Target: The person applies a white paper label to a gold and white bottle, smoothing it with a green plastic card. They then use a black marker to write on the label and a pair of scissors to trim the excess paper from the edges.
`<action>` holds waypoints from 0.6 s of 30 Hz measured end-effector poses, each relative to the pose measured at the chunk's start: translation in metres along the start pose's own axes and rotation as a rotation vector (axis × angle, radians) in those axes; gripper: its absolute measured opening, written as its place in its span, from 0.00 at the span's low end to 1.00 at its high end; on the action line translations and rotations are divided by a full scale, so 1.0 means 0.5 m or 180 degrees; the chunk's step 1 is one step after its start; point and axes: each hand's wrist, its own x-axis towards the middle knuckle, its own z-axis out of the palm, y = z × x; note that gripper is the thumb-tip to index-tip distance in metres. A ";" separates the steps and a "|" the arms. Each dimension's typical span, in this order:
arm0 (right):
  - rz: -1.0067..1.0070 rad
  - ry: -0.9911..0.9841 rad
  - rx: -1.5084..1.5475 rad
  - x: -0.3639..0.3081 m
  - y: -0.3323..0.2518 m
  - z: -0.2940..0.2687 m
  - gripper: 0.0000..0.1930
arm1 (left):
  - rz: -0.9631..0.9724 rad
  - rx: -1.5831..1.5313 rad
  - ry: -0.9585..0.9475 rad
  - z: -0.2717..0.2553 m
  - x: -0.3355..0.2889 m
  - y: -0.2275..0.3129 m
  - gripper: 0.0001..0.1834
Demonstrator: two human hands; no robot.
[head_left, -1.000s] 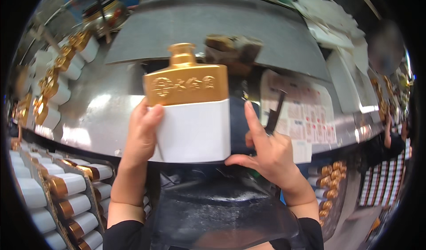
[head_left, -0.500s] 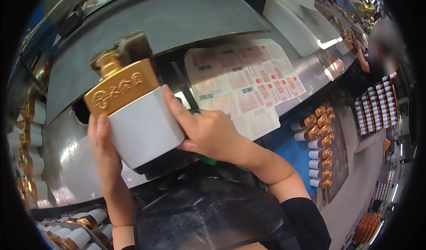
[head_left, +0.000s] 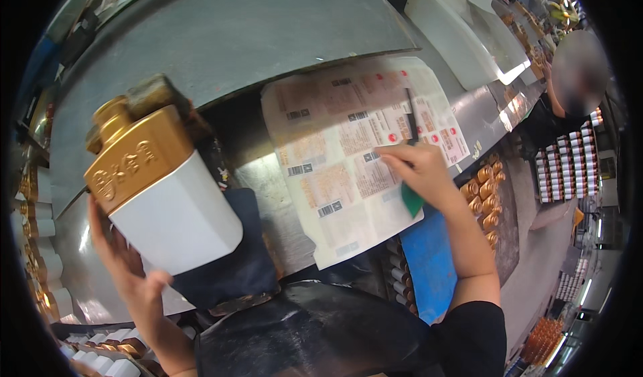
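A gold-and-white bottle (head_left: 177,213) with raised characters on its gold shoulder lies tilted on a dark cloth-covered rest (head_left: 251,243), its neck toward the far left. My left hand (head_left: 130,270) is against the bottle's left side and lower end. Its thumb stands apart, and some fingers are hidden behind the bottle. My right hand (head_left: 425,169) is over a sheet of printed labels (head_left: 295,203), thumb and forefinger pinched at a label. A thin dark tool (head_left: 410,116) sticks out above that hand, and a green part (head_left: 412,201) shows below it, seemingly its other end.
Beyond the sheet runs a raised grey metal worktop (head_left: 234,42), with a white plastic tray (head_left: 462,35) at far right. Similar bottles stand at the left edge and on the right (head_left: 489,189), near a blue panel (head_left: 429,263). A co-worker (head_left: 566,96) is at far right.
The bottle has moved left and down, now resting on the dark cloth. My right hand has let go of it and moved right, over the label sheet. My left hand's grip has loosened.
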 end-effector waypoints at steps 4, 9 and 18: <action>0.0008 -0.0145 -0.0436 -0.061 0.038 -0.038 0.09 | -0.0061 0.1281 0.0233 0.038 -0.047 0.015 0.74; -0.0455 -0.0609 -0.1060 -0.099 -0.023 0.026 0.22 | -0.0142 0.1056 0.0673 0.076 -0.039 0.028 0.63; -0.0250 -0.0563 -0.1331 -0.228 -0.105 0.014 0.23 | 0.0105 0.1000 0.0236 0.015 -0.049 0.000 0.65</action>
